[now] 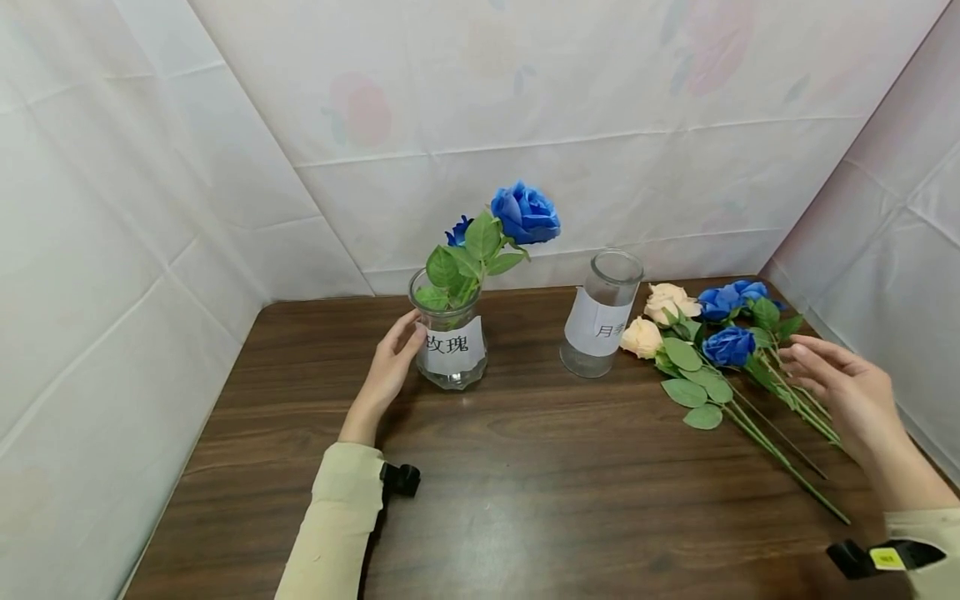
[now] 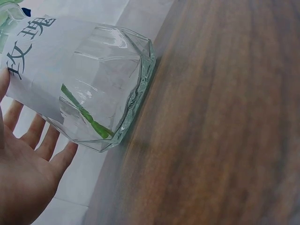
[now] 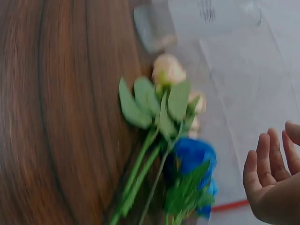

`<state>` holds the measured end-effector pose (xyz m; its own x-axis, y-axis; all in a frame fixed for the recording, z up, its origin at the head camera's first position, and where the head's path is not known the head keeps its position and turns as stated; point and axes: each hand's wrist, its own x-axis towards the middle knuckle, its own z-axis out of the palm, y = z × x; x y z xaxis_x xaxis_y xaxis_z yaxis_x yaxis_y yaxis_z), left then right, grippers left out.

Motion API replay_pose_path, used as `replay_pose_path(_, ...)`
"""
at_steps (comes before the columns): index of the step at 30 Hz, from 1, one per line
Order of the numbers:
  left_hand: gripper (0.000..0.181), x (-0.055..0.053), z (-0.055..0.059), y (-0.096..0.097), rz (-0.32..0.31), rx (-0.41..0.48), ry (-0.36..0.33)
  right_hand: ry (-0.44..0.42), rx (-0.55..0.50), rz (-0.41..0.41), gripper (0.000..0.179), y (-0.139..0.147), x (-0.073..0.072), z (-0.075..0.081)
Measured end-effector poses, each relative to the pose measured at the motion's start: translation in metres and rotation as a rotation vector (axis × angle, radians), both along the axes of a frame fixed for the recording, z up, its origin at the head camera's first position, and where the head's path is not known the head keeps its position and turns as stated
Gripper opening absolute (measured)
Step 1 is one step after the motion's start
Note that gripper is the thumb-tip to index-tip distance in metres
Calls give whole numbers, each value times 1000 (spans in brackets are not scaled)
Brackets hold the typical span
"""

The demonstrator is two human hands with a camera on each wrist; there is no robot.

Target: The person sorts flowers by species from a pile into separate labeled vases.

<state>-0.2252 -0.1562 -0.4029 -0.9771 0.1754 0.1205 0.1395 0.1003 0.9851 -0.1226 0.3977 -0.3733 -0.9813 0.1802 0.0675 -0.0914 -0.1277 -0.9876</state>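
My left hand (image 1: 392,357) holds the side of a faceted glass vase (image 1: 452,379), thumb at the front by its white paper label (image 1: 467,347) and fingers behind. In the left wrist view, a green stem (image 2: 86,115) reaches down inside the vase. Two blue roses stand in it, the larger bloom (image 1: 525,213) leaning right. My right hand (image 1: 851,392) hovers by the stems of several blue roses (image 1: 729,346) lying at the right, its fingers loosely bent and nothing in them. In the right wrist view, that hand (image 3: 274,183) is near the blurred blue blooms (image 3: 194,157).
A taller glass vase (image 1: 592,364) with a white label (image 1: 596,323) stands right of centre, no flowers in it. Cream roses (image 1: 670,302) lie beside it, stems pointing toward the front right. White cloth (image 1: 450,100) hangs behind the brown wooden table (image 1: 525,500).
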Motion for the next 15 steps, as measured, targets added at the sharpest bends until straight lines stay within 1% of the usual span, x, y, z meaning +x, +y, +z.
replay_pose_path(3, 49, 0, 1, 1, 5, -3, -2, -37, 90, -63, 22, 12, -4, -4)
replay_pose_path(5, 49, 1, 2, 1, 2, 2, 1, -84, 170, -100, 20, 20, -8, -7)
replay_pose_path(8, 49, 1, 2, 1, 0, 9, 2, -133, 197, -106, 17, 33, -13, -12)
replay_pose_path(11, 50, 2, 2, 0, 1, 5, -2, -180, 189, -96, 14, 44, -17, -18)
replay_pose_path(15, 50, 2, 2, 0, -3, -5, -7, -203, 210, -85, 11, 58, -20, -26)
